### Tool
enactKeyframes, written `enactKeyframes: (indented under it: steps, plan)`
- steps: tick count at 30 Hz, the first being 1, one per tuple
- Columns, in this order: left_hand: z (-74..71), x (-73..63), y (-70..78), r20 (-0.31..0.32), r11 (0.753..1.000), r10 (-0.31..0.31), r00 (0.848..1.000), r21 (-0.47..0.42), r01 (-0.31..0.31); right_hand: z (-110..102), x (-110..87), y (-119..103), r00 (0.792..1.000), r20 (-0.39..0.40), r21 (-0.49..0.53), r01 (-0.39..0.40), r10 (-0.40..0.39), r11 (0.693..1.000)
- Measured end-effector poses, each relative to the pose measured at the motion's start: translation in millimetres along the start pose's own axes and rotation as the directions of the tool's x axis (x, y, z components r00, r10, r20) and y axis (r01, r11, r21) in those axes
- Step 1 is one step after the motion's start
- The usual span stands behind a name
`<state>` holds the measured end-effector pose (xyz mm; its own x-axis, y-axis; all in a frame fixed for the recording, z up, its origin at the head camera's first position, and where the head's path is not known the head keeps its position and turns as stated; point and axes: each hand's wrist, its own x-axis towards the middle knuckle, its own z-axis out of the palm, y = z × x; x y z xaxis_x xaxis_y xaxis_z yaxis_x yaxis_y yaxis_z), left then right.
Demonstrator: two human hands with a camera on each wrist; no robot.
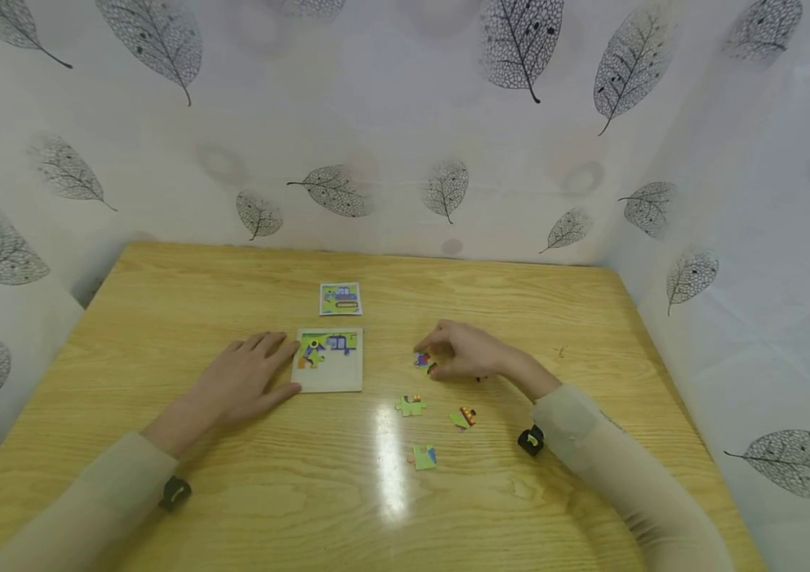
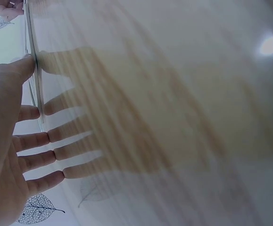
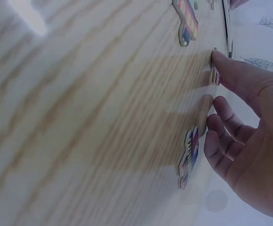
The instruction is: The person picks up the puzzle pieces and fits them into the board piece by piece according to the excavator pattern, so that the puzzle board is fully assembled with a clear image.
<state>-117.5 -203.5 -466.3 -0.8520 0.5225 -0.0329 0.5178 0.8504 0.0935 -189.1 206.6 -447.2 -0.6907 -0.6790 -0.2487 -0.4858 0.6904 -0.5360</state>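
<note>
My left hand lies with fingers spread at the left side of a pale puzzle board, its thumb and index fingertips at the edge. In the left wrist view the thumb of that hand meets the board's side. Joined pieces along the board's top and left show part of a blue vehicle on green. With thumb and index finger my right hand pinches a small puzzle piece right of the board. In the right wrist view this piece is beside the thumb, low over the table.
Loose pieces lie nearer me: a green one, a green and orange one and one with a blue corner. Another piece lies beneath the right hand. A picture card sits behind the board on the wooden table.
</note>
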Motion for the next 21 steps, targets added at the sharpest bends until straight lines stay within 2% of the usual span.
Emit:
enactKeyframes:
  steps: [7,12,21]
  plan:
    - [1.0,-0.2,-0.4,-0.001,1.000,-0.002,1.000,-0.003,0.002,1.5,0.8,0.3,1.000,-0.009,0.031,-0.013,0.013,0.999]
    - [0.7,-0.4,-0.3,0.002,1.000,-0.005,1.000,-0.006,0.005,4.3,-0.4,1.9,0.998,-0.059,0.144,-0.011,0.020,0.989]
    - [-0.6,-0.7,0.4,0.008,1.000,-0.007,1.000,-0.012,0.008,5.7,-4.4,4.9,0.980,-0.155,0.292,-0.074,0.123,0.953]
